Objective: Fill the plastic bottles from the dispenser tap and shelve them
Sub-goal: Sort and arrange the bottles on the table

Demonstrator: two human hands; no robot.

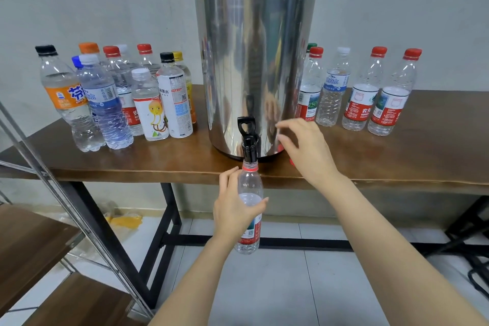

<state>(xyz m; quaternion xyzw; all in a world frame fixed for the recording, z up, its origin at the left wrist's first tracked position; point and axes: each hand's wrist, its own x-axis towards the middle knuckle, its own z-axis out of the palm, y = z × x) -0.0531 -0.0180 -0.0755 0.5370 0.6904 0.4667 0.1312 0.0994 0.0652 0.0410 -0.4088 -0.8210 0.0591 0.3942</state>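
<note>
The left hand's fingers (229, 176) and thumb are curled round the shoulder of a clear plastic bottle (250, 186), holding it upright below the near table edge with its open, red-ringed neck right under the black tap (249, 149). The right hand's fingers (284, 126) are loosely bent and hold nothing; they hover just right of the tap lever (246, 124), not touching it.

To do this step well, I judge the left hand (236, 210) should keep the mouth square under the spout and its grip light, since the thin ribbed wall will likely dent and spill if squeezed. The right hand (307, 151) should work the lever gently and let go before the neck floods.

The dispenser (254, 61) is a tall polished steel drum with a black lid, mirror-bright and smooth. It stands on a dark wooden table (397, 161). To its left is a crowded group of capped bottles (111, 103), mixed in shape and label. To its right is a row of clear, crinkled bottles (370, 98), which look empty. The wooden shelf (31, 241) in a metal frame is near left
</note>
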